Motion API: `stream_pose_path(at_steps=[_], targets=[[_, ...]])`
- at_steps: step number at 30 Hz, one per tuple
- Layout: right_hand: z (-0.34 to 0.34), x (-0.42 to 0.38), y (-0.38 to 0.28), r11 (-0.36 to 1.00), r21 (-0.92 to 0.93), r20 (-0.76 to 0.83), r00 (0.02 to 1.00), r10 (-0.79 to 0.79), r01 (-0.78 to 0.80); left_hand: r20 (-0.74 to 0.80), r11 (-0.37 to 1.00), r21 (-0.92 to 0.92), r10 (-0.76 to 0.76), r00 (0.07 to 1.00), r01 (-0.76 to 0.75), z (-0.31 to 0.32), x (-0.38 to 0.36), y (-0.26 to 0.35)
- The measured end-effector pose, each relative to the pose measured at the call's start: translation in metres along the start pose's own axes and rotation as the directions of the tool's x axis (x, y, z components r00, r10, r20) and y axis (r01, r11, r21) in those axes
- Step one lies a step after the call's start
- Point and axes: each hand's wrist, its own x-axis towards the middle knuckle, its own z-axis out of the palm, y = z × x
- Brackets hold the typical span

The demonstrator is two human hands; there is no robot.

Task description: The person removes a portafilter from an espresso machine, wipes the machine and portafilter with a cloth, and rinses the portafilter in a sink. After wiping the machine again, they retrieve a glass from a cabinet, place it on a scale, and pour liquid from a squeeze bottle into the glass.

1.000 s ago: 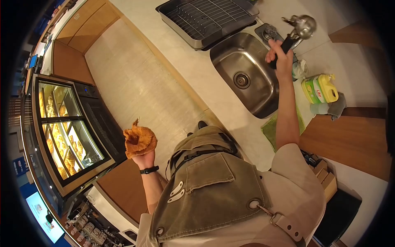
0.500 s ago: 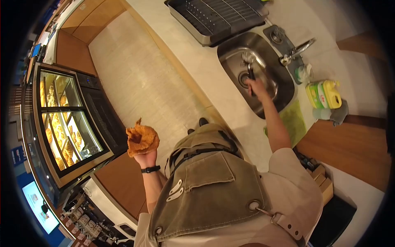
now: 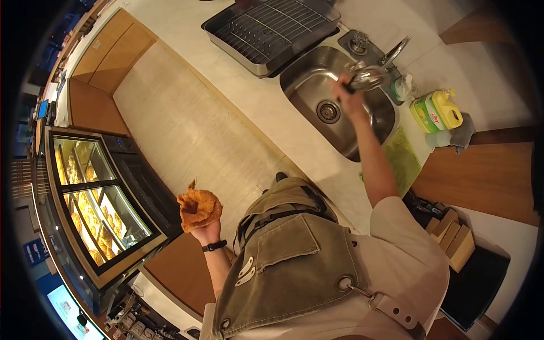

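Observation:
A crumpled orange-brown cloth (image 3: 201,209) is in my left hand (image 3: 209,231), held out over the floor in front of the apron. My fingers are mostly hidden beneath the cloth. At the steel sink (image 3: 306,93), my right hand (image 3: 350,101) is closed around the black handle of a shiny metal utensil (image 3: 369,78). Its rounded metal end is blurred and lies near the faucet (image 3: 394,54), above the sink's far side. I cannot make out its exact kind.
A dish rack (image 3: 272,34) stands left of the sink. On the right are a yellow detergent jug (image 3: 436,112), a green cloth (image 3: 401,161) and wooden blocks (image 3: 453,241). A lit pastry case (image 3: 99,209) stands across the aisle.
My right hand has lifted the utensil from the sink basin up toward the faucet. The cloth stays in my left hand. The camera view has shifted slightly.

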Motion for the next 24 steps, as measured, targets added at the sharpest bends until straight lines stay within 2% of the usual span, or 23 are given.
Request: stream_pose_path(at_steps=[1, 2, 4, 5, 6, 8, 11, 13, 15, 17, 18, 20, 22, 23, 24], targets=[[0.0, -0.012, 0.016, 0.938, -0.237, 0.032, 0.963, 0.266, -0.251, 0.003, 1.0, -0.02, -0.001, 1.0, 0.001, 0.001, 0.0, 0.0], [-0.002, -0.024, 0.029, 0.761, -0.461, -0.001, 0.858, 0.514, -0.457, -0.008, 0.999, -0.042, -0.008, 1.0, 0.008, 0.002, -0.002, -0.001], [-0.013, -0.032, 0.061, 0.762, -0.324, 0.153, 0.764, 0.627, -0.56, -0.018, 0.997, -0.079, -0.019, 1.0, 0.018, 0.004, -0.003, 0.001], [-0.018, -0.055, 0.069, 0.753, -0.294, 0.138, 0.753, 0.643, -0.589, -0.016, 0.998, -0.043, 0.035, 0.999, -0.035, -0.014, 0.001, 0.005], [-0.02, -0.061, 0.072, 0.758, -0.274, 0.135, 0.757, 0.639, -0.591, 0.159, 0.997, -0.015, -0.074, 0.984, 0.077, 0.001, 0.001, 0.005], [-0.018, -0.05, 0.062, 0.791, -0.267, 0.125, 0.794, 0.594, -0.55, 0.057, 0.995, -0.065, -0.069, 0.996, 0.073, 0.002, 0.002, 0.005], [-0.017, -0.028, -0.027, 0.863, -0.299, 0.103, 0.885, 0.454, -0.408, -0.045, 0.999, -0.028, -0.021, 0.999, 0.02, -0.007, 0.006, 0.006], [-0.011, -0.022, -0.095, 0.942, -0.212, 0.02, 0.963, 0.27, -0.26, -0.039, 1.0, 0.005, -0.028, 0.999, 0.028, 0.002, 0.007, 0.002], [-0.008, -0.017, -0.126, 0.987, -0.106, -0.032, 0.992, 0.118, -0.121, -0.028, 0.999, 0.014, -0.041, 0.999, 0.042, 0.009, 0.009, -0.002], [-0.009, -0.011, -0.136, 1.0, 0.029, -0.057, 0.998, 0.001, 0.001, -0.008, 0.998, 0.0, -0.064, 0.998, 0.064, 0.012, 0.011, -0.004], [-0.009, -0.011, -0.129, 0.998, 0.065, -0.02, 1.0, -0.02, 0.022, -0.01, 0.998, 0.004, -0.062, 0.998, 0.062, 0.013, 0.01, -0.004], [-0.006, -0.014, -0.085, 0.988, 0.138, 0.053, 0.996, -0.07, 0.062, -0.013, 0.998, 0.013, -0.058, 0.998, 0.058, 0.013, 0.009, -0.005], [-0.005, -0.027, -0.012, 0.981, -0.189, -0.031, 0.998, -0.06, 0.054, 0.019, 0.997, -0.023, -0.077, 0.997, 0.078, 0.011, 0.012, -0.005], [-0.01, -0.038, 0.02, 0.931, -0.303, 0.021, 0.976, 0.218, -0.202, 0.028, 0.996, -0.028, -0.087, 0.996, 0.087, 0.012, 0.011, -0.005], [-0.017, -0.046, 0.044, 0.801, -0.422, 0.039, 0.874, 0.484, -0.425, 0.036, 0.995, -0.032, -0.092, 0.995, 0.093, 0.013, 0.011, -0.005]])
